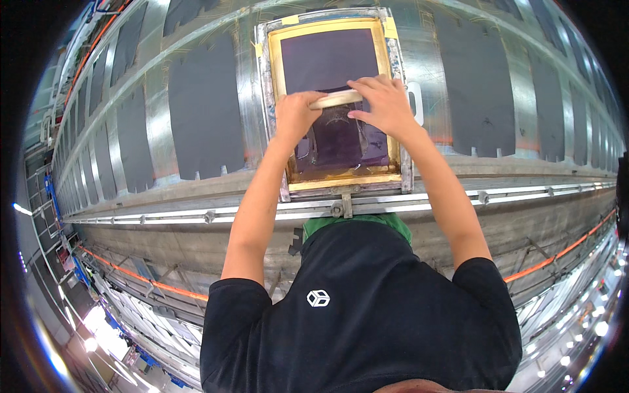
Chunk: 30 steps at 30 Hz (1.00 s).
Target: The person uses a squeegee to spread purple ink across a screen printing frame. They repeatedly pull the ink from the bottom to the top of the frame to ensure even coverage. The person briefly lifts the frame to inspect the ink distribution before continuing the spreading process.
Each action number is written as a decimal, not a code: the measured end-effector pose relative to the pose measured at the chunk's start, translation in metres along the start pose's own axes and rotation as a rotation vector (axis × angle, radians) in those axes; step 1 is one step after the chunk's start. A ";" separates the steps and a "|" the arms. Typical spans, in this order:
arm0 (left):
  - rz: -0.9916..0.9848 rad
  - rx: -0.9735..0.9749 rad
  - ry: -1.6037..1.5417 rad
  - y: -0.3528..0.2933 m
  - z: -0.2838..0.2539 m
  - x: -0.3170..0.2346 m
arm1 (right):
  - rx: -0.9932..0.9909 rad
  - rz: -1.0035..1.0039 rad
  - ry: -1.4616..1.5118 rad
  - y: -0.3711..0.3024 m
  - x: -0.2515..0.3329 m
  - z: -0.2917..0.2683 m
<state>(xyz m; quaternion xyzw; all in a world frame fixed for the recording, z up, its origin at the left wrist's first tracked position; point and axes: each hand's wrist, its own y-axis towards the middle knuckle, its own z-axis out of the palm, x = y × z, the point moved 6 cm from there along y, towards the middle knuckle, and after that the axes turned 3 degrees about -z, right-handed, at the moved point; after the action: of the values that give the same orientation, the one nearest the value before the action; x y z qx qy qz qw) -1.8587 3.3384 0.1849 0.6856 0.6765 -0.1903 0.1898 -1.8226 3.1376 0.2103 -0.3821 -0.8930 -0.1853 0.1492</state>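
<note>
A screen-printing frame lies on the long table in front of me, its inner edge lined with yellow tape. Across the middle of its dark mesh stands a squeegee with a pale handle. My left hand is closed around the left end of that handle. At the other end my right hand grips it, fingers over the far side and thumb on the near side. Wet, glossy streaks of dark ink cover the mesh nearer me. The squeegee's blade is mostly hidden.
Dark grey fabric pieces lie in rows on the table on both sides, one piece just right of the frame. A metal rail runs along the near edge, with a bracket at the frame. Orange piping passes below.
</note>
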 end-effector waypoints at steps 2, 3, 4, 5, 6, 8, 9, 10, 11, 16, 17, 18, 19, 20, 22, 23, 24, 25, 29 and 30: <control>0.009 0.015 0.007 0.010 0.004 0.001 | 0.082 0.010 -0.085 0.009 -0.006 0.023; 0.047 -0.017 0.016 0.006 0.010 0.004 | 0.074 0.025 -0.078 0.002 -0.006 0.032; 0.085 -0.051 0.026 0.003 0.016 0.008 | 0.066 0.039 -0.070 -0.007 -0.005 0.039; 0.075 -0.034 0.044 -0.004 0.022 0.007 | 0.060 0.058 -0.063 -0.018 -0.006 0.047; 0.059 -0.009 0.061 -0.026 0.027 0.001 | 0.051 0.064 -0.022 -0.034 0.000 0.051; 0.054 0.009 0.075 -0.070 0.034 -0.005 | 0.033 0.070 0.063 -0.072 0.020 0.052; 0.073 -0.008 0.074 -0.090 0.039 -0.005 | 0.048 0.068 0.074 -0.084 0.029 0.051; 0.091 -0.025 0.073 -0.102 0.044 -0.004 | 0.063 0.067 0.084 -0.095 0.037 0.049; 0.102 -0.041 0.059 -0.101 0.043 -0.004 | 0.067 0.067 0.088 -0.100 0.039 0.048; 0.057 -0.095 0.023 -0.043 0.019 0.002 | -0.070 0.037 0.025 -0.043 0.002 0.031; 0.039 -0.103 0.027 -0.025 0.014 0.004 | -0.088 0.032 0.044 -0.027 -0.010 0.029; 0.034 -0.096 -0.009 -0.009 0.009 0.003 | -0.072 0.030 0.023 -0.012 -0.014 0.026; 0.028 -0.090 -0.045 0.001 0.007 0.003 | -0.040 0.031 0.016 -0.011 -0.016 0.030; 0.019 -0.049 -0.041 0.006 0.012 0.007 | -0.008 0.031 0.010 -0.009 -0.018 0.035; 0.057 -0.038 0.007 -0.011 0.022 0.004 | -0.020 0.030 0.045 -0.024 -0.016 0.044; 0.071 -0.029 0.029 -0.024 0.027 0.002 | -0.013 0.035 0.057 -0.041 -0.011 0.050; 0.065 0.016 0.006 -0.040 0.028 -0.002 | -0.005 0.044 0.072 -0.059 -0.001 0.053; 0.079 0.013 -0.006 -0.060 0.033 -0.004 | 0.001 0.045 0.084 -0.075 0.009 0.053; 0.112 -0.028 -0.063 -0.092 0.036 -0.005 | 0.015 0.066 0.090 -0.100 0.031 0.049; 0.111 -0.033 -0.085 -0.089 0.032 -0.008 | -0.013 0.053 0.083 -0.091 0.027 0.046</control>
<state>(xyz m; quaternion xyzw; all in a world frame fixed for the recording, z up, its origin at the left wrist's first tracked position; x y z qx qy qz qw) -1.9476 3.3162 0.1612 0.7101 0.6319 -0.1970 0.2400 -1.9130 3.1167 0.1609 -0.3986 -0.8743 -0.2027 0.1887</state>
